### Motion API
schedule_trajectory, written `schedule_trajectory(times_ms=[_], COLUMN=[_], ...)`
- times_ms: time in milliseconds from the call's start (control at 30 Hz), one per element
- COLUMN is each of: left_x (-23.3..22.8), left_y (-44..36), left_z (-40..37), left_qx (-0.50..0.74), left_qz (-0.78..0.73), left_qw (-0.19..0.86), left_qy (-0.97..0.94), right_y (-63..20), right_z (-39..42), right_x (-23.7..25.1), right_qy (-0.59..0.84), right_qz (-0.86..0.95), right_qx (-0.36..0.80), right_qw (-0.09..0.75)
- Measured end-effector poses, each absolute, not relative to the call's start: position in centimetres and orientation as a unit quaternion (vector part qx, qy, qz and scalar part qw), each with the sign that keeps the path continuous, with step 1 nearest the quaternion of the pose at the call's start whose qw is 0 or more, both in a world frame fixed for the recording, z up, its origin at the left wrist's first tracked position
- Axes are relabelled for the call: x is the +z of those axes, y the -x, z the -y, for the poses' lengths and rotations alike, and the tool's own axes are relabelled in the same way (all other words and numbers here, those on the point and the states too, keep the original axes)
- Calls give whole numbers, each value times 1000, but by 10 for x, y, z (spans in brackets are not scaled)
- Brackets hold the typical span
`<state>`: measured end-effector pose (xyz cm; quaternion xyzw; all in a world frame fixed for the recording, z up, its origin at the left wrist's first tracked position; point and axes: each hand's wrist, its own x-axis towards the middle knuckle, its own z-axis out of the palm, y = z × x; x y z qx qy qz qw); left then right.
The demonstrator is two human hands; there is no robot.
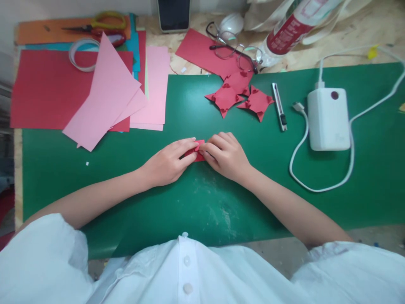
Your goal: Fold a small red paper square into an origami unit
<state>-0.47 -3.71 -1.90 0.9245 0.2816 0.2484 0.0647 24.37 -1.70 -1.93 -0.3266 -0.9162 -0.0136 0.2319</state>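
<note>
Between my hands, on the green mat, lies a small folded piece of red paper. My left hand grips its left side with the fingers closed on it. From the right, the bent fingers of my right hand pinch the paper's other side. Both hands hide much of it, so its full shape does not show. Beyond the hands lie several folded red paper stars with small curled bits at their inner corners, close together. A slim utility knife rests to their right.
Pink sheets and red sheets pile up at the left, with tape and scissors. Glasses, a phone and a bottle stand or lie at the back. A white power bank with its cable sits right.
</note>
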Motion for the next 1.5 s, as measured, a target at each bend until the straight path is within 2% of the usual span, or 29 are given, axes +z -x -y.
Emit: schedule_trajectory(times_ms=[267,433,567,700,1100,1300,1500], left_x=[-16,-17,-14,-9,-5,-3,-3], left_y=[3,2,1,-1,1,1,1], left_z=[39,44,45,44,44,44,44], left_qx=[258,256,261,277,273,261,260], left_qz=[-293,-309,-299,-294,-288,-301,-303], left_qw=[46,63,38,13,46,59,60], left_qy=[-920,-914,-917,-915,-917,-915,-915], right_y=[-246,-251,-252,-251,-253,-254,-255], right_z=[19,20,20,19,18,20,24], right_x=[-11,-12,-14,-13,-7,-6,-1], right_qy=[298,297,320,329,332,310,287], right_qz=[925,922,909,899,876,895,914], right_qx=[-87,-9,60,68,149,104,-33], right_qw=[220,249,261,280,316,303,286])
